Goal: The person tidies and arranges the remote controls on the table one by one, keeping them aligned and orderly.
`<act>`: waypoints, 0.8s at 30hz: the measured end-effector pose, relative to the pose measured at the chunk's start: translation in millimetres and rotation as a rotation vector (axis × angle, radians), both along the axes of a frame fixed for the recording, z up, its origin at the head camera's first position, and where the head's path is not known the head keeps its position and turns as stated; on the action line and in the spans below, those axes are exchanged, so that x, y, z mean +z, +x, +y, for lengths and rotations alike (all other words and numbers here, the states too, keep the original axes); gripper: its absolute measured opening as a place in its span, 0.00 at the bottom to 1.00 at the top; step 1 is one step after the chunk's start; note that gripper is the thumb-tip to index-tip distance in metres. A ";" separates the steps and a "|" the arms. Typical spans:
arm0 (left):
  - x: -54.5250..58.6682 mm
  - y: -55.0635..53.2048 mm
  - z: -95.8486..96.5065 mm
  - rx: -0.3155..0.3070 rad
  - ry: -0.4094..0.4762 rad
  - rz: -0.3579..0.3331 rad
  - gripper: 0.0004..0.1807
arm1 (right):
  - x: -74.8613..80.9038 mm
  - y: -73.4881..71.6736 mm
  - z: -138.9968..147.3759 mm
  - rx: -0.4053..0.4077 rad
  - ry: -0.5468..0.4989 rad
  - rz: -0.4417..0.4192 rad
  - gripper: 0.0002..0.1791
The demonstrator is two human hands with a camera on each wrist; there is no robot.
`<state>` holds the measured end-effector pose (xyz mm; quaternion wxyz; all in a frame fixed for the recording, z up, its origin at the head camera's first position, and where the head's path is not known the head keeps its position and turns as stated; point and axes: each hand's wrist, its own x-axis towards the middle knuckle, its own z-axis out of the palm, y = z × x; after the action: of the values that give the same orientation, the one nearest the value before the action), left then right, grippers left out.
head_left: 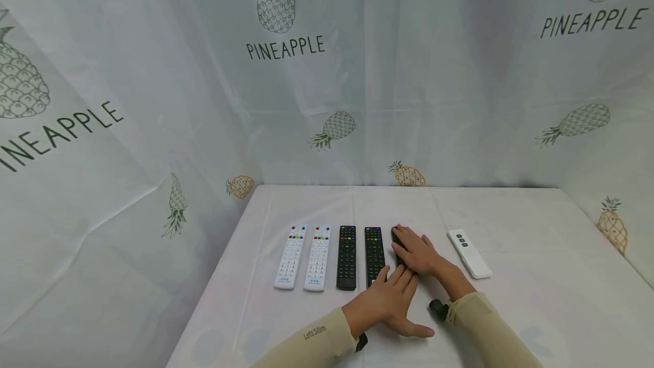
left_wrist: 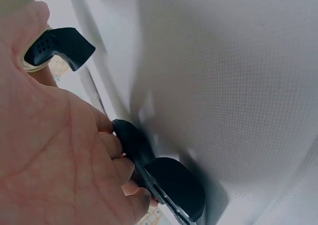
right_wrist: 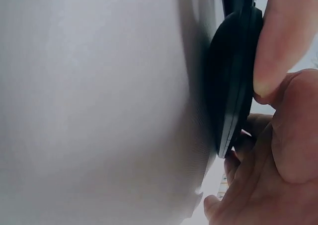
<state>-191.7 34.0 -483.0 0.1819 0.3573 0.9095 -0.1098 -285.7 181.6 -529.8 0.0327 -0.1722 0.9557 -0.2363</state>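
A black remote control [head_left: 394, 238] lies at the right end of the row, largely hidden under both hands. My right hand [head_left: 416, 251] grips it near its far end; the right wrist view shows a fingertip against the black casing [right_wrist: 231, 81] and more fingers at its other edge. My left hand [head_left: 390, 302] reaches over its near end with straight, spread fingers, the thumb out to the right. In the left wrist view those fingertips touch the dark remote end [left_wrist: 130, 139]. Just left lies a second black remote [head_left: 374, 251], its near end beside the left fingers.
Another black remote [head_left: 347, 257] and two white remotes [head_left: 318, 259] [head_left: 290, 257] continue the row leftward. A slim white remote [head_left: 469, 253] with few buttons lies slanted right of the right hand. Behind the white table [head_left: 536, 231] hangs a pineapple-print curtain [head_left: 434, 72].
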 end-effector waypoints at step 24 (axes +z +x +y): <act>1.2 1.9 -0.3 -0.023 0.043 0.088 0.49 | 4.2 3.0 -3.2 -0.017 0.019 0.032 0.33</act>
<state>-189.7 33.7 -481.8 0.1326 0.3664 0.9146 -0.1079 -282.7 178.4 -525.6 0.0173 -0.1676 0.9597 -0.2248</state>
